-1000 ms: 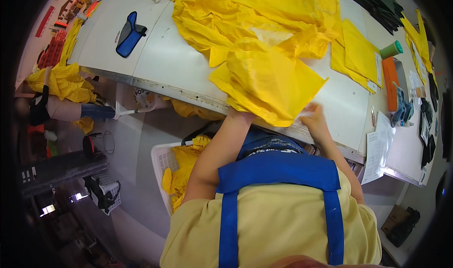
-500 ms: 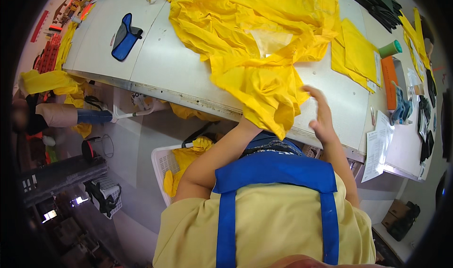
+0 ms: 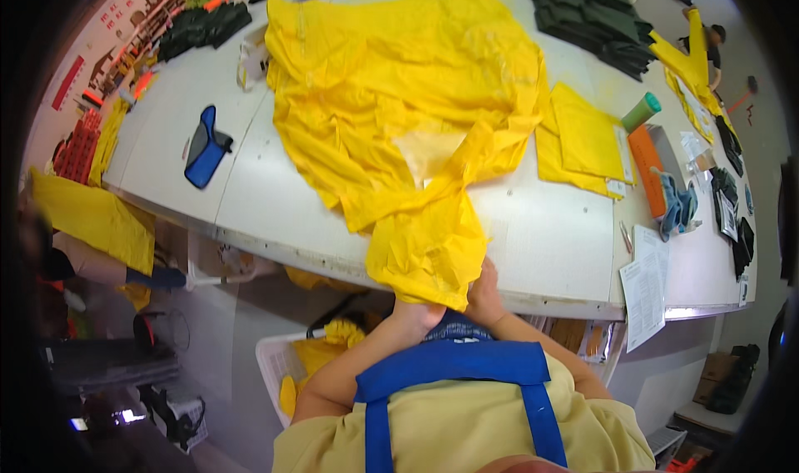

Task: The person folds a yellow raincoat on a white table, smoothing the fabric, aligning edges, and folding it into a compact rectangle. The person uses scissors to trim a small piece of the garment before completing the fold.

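A large, crumpled yellow rainwear garment (image 3: 416, 65) is spread over the table, with a paler patch (image 3: 433, 150) near its middle. Its narrow gathered end (image 3: 429, 248) hangs over the table's front edge close to my body. My left hand (image 3: 419, 316) reaches up under that end, and its fingers are hidden by the cloth. At the right side of the same end, my right hand (image 3: 484, 294) has its fingers closed on the fabric's edge, partly hidden.
Folded yellow pieces (image 3: 583, 136), a green roll (image 3: 642, 111), an orange box (image 3: 645, 161) and paper sheets (image 3: 644, 286) are on the right. A blue-and-grey item (image 3: 205, 147) lies left. Dark green garments (image 3: 587, 24) are behind. A white basket (image 3: 279, 361) stands below. Another person handles yellow cloth (image 3: 91, 215) at far left.
My right hand, apart from the garment and spread before, has come in to its near end. My left hand stays under the cloth. The view has shifted; the person at left has raised yellow cloth.
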`<control>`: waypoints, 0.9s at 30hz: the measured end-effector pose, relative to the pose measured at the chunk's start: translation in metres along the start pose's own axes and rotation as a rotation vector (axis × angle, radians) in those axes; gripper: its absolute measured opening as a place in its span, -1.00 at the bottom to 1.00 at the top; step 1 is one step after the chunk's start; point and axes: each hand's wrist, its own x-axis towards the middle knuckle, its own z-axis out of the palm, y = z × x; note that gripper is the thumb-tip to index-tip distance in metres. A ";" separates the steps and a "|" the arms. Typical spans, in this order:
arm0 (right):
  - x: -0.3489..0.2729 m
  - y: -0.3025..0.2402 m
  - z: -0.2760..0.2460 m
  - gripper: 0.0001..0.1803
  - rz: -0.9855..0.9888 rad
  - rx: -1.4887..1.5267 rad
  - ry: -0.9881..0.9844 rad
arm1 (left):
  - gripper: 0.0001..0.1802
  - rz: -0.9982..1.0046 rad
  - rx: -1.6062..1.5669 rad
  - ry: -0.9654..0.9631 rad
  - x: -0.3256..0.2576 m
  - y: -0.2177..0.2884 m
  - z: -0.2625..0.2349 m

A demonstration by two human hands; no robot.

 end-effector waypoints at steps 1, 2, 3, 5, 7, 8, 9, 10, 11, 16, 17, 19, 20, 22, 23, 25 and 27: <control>0.017 -0.010 -0.002 -0.31 -0.016 0.033 0.003 | -0.50 0.010 0.025 0.004 -0.001 -0.002 0.001; 0.034 -0.023 -0.010 -0.34 -0.031 0.065 0.006 | -0.51 0.021 0.050 0.010 0.002 -0.001 0.005; 0.041 -0.030 -0.017 -0.37 -0.039 0.095 0.006 | -0.50 0.036 0.043 -0.029 0.003 0.000 0.009; 0.037 -0.008 -0.008 -0.47 0.159 0.269 0.144 | -0.49 0.065 0.029 -0.103 0.005 0.005 0.018; 0.040 0.003 -0.023 -0.67 0.226 0.336 0.220 | -0.50 0.075 0.076 -0.155 -0.001 0.012 0.026; 0.045 0.010 -0.038 -0.78 0.204 0.313 0.294 | -0.51 0.084 0.098 -0.176 -0.003 0.017 0.025; 0.045 0.018 -0.061 -0.80 0.245 0.265 0.315 | -0.50 0.020 0.564 -0.199 -0.007 0.023 0.013; 0.040 0.032 -0.077 -0.80 0.280 0.314 0.369 | -0.49 -0.052 1.023 -0.216 -0.012 0.027 -0.014; 0.032 0.050 -0.091 -0.79 0.377 0.415 0.338 | -0.48 -0.129 1.477 -0.225 -0.016 0.024 -0.041; -0.027 0.105 -0.086 -0.81 0.801 0.476 0.147 | -0.34 -0.600 1.484 -0.108 -0.019 0.051 -0.077; -0.031 0.091 -0.086 -0.81 0.806 0.697 0.214 | -0.36 -0.374 1.457 -0.023 -0.028 0.057 -0.100; -0.010 0.086 -0.082 -0.81 0.777 0.928 0.276 | -0.43 0.349 1.742 0.179 -0.017 0.062 -0.141; -0.014 0.086 -0.082 -0.82 0.794 0.928 0.258 | -0.47 0.828 2.003 0.291 -0.017 0.062 -0.151; -0.016 0.088 -0.079 -0.81 0.785 0.985 0.220 | -0.57 0.977 2.127 0.102 -0.005 0.069 -0.148; -0.015 0.091 -0.079 -0.81 0.774 1.011 0.204 | -0.61 1.057 2.177 -0.002 0.004 0.072 -0.147; -0.011 0.114 -0.090 -0.80 0.635 0.813 0.028 | -0.68 0.807 2.125 -0.259 0.023 0.088 -0.163; 0.003 0.152 -0.116 -0.84 0.379 0.277 -0.084 | -0.77 0.587 2.138 -0.378 0.032 0.108 -0.171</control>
